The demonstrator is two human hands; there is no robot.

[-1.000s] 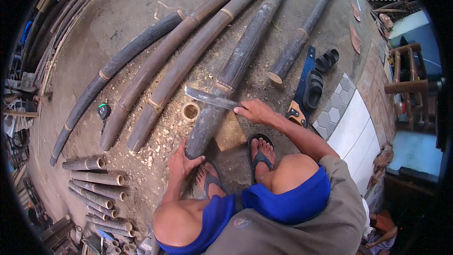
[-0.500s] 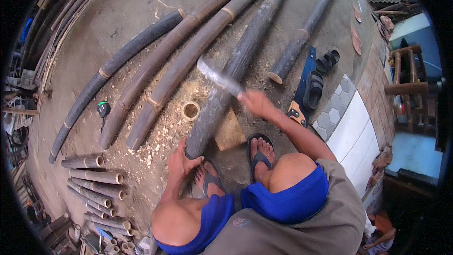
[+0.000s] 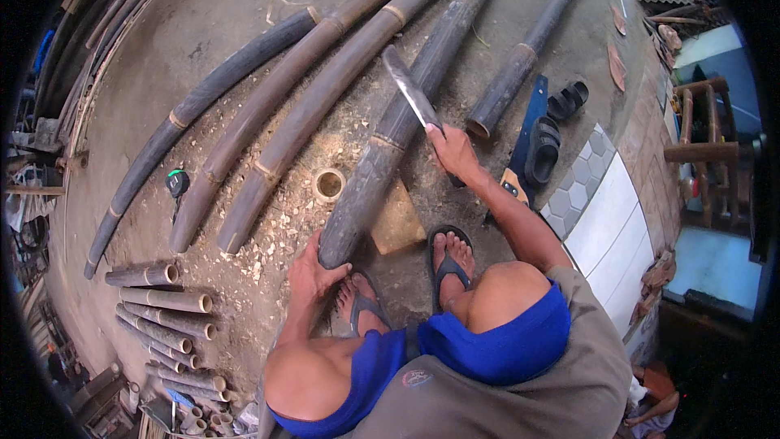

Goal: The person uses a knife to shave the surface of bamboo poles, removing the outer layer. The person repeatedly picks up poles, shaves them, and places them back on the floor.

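Note:
I squat over a long dark bamboo pole [image 3: 406,114] whose near end rests on a wooden block [image 3: 398,223]. My left hand [image 3: 313,272] grips the pole's near cut end. My right hand [image 3: 455,153] holds the handle of a machete [image 3: 410,89], its blade raised and angled up and away over the pole. My feet in sandals [image 3: 451,256] stand just behind the block.
Three more long dark bamboo poles [image 3: 268,106] lie to the left, another [image 3: 528,53] to the right. A short bamboo ring [image 3: 329,184] sits among wood chips. Cut bamboo sections [image 3: 158,309] are stacked at lower left. A handsaw [image 3: 520,154], sandals [image 3: 544,146] and a tape measure [image 3: 176,183] lie nearby.
The machete has swung from lying low across the pole to raised, its blade now pointing up and away. My left hand has stayed on the pole's end.

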